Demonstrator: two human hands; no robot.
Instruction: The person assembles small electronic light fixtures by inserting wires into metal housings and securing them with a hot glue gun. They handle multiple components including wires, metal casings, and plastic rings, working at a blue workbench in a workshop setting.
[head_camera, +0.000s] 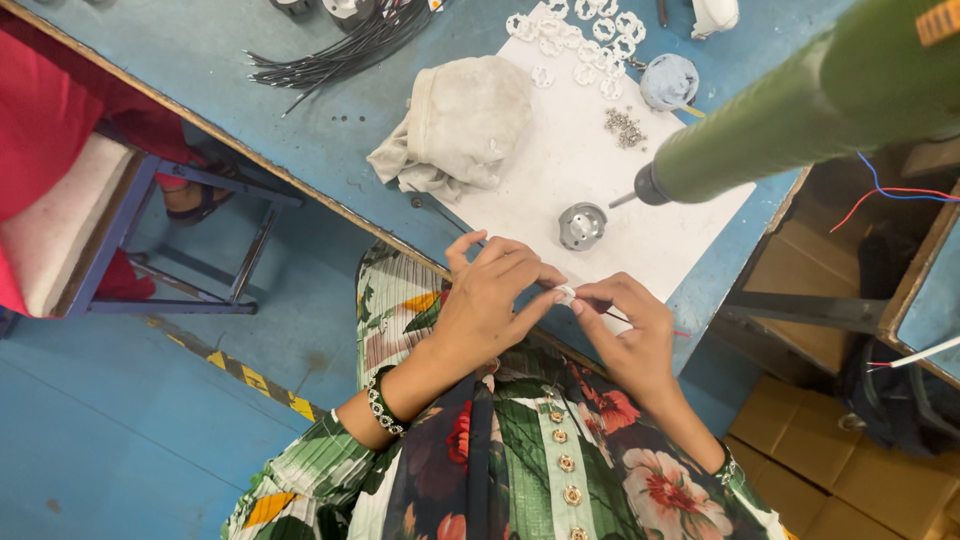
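Both hands meet just over the near edge of the blue table (330, 130), above the person's lap. The left hand (490, 300) and right hand (625, 335) pinch one small white ring-shaped plastic part (566, 294) between them; left thumb & forefinger closed narrow on its left side, right fingertips (590, 297) closed on its right side. A thin dark wire w/ a red tip (650, 325) runs out from under the right hand; can't tell if it's gripped by that hand or only lying beneath it. Beaded bracelet (384, 405) on the left wrist.

On the table, a white sheet (570, 175) lies as a work mat. Near the hands, on the sheet, sits a small round grey metal housing (582, 225). A green power screwdriver (800, 100) hangs in from the upper right, its bit tip just beside that housing, not touching it. Further back: a crumpled beige cloth (465, 120) partly on the sheet, a little heap of screws (623, 125), a pile of white plastic rings (580, 40) like the held one, a pale blue wad of cloth (668, 80). A bundle of black wires (345, 45) lies on the bare table, well apart from the hands.

Left of the table, a blue-framed stool (150, 240) w/ another person in red seated on it.
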